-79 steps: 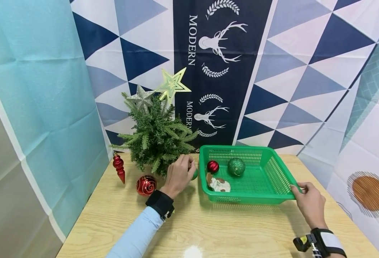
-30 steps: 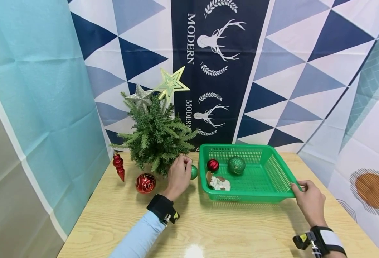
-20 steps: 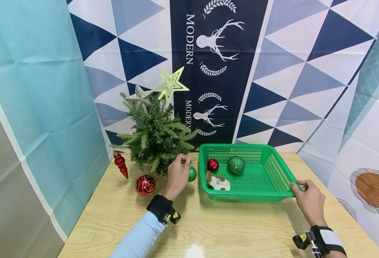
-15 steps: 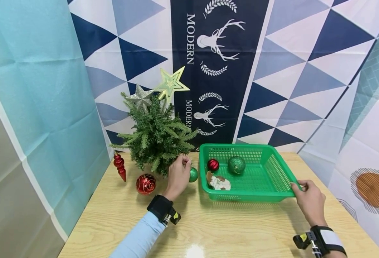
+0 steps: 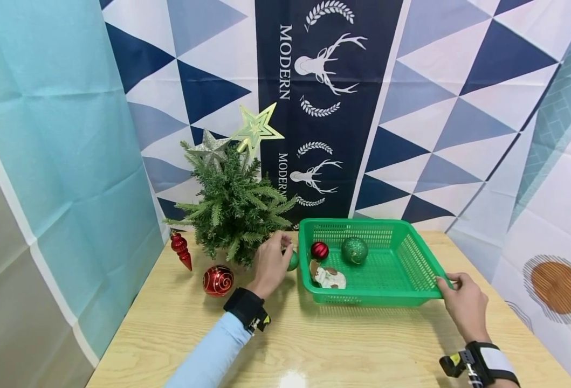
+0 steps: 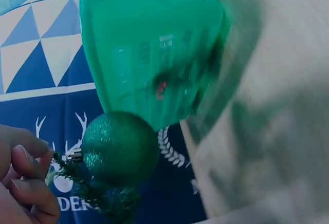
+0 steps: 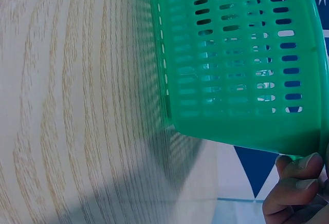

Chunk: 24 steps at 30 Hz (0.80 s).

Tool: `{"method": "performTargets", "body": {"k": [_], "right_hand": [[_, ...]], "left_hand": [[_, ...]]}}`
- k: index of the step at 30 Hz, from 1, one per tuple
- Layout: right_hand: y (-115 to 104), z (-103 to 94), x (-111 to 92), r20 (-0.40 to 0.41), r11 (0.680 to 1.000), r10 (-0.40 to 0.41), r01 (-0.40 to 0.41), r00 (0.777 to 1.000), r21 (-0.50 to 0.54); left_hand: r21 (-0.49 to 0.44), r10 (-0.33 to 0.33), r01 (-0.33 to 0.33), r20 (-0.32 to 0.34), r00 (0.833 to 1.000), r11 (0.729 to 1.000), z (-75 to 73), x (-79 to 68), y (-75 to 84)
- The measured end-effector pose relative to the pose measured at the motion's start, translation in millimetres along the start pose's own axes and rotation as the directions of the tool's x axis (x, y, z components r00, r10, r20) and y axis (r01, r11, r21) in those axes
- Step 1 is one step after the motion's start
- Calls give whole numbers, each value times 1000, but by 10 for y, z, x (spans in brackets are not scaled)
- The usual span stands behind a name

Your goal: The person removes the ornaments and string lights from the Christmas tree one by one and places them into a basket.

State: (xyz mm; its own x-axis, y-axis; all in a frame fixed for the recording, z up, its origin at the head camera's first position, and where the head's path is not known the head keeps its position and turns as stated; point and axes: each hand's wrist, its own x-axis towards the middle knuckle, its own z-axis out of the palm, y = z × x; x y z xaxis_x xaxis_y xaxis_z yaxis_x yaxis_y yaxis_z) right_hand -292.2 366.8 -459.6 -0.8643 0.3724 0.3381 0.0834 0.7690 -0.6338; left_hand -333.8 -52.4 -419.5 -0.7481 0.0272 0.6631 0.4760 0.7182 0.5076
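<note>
In the head view my left hand (image 5: 272,264) is at the lower right branches of the small Christmas tree (image 5: 234,202). Beside it is a glittery green Christmas ball (image 6: 121,149); the left wrist view shows curled fingertips pinching at its cap end, against a branch tip. Whether they hold a hanging loop or the twig too is unclear. My right hand (image 5: 465,304) grips the near right corner rim of the green plastic basket (image 5: 377,298). Inside lie a red ball (image 5: 320,250), a larger green glitter ball (image 5: 355,250) and a white-and-brown ornament (image 5: 330,278).
A red swirl ball (image 5: 218,281) and a red finial ornament (image 5: 181,251) hang low on the tree's left. Silver (image 5: 210,148) and gold (image 5: 256,129) stars top it. The wooden table (image 5: 343,345) meets patterned cloth walls behind and at the sides.
My left hand stays by the same branch, shifting slightly while the green ball moves a little beside it. The red finial swings slightly. My right hand keeps its grip on the basket.
</note>
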Motion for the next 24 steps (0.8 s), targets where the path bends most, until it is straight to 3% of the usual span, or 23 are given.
{"method": "performTargets", "body": {"k": [5,10,12,14,16,24], "right_hand": [[-4,-8,-1,-7,1000,-7,7,1000,0],[-11,-9,-5,-12,1000,-6,6,1000,-2],[-17,-11,-5,-11,1000,-5,5,1000,-1],[-22,-10,-6,-9,1000,0,0,1000,-2],[-25,-9,-8,-8,1000,6,-6,1000,-5],[-23,-16,-8,-12,1000,20,-20,1000,-12]], "left_hand": [[141,167,-166,2,986,976,1,95,4],[319,350,-342,32,936,884,16,153,-34],[383,395,-378,36,918,843,13,165,-44],[418,411,-387,34,911,822,5,173,-36],[418,398,-375,35,917,828,-9,183,-20],[282,283,-295,84,955,913,-35,223,-6]]}}
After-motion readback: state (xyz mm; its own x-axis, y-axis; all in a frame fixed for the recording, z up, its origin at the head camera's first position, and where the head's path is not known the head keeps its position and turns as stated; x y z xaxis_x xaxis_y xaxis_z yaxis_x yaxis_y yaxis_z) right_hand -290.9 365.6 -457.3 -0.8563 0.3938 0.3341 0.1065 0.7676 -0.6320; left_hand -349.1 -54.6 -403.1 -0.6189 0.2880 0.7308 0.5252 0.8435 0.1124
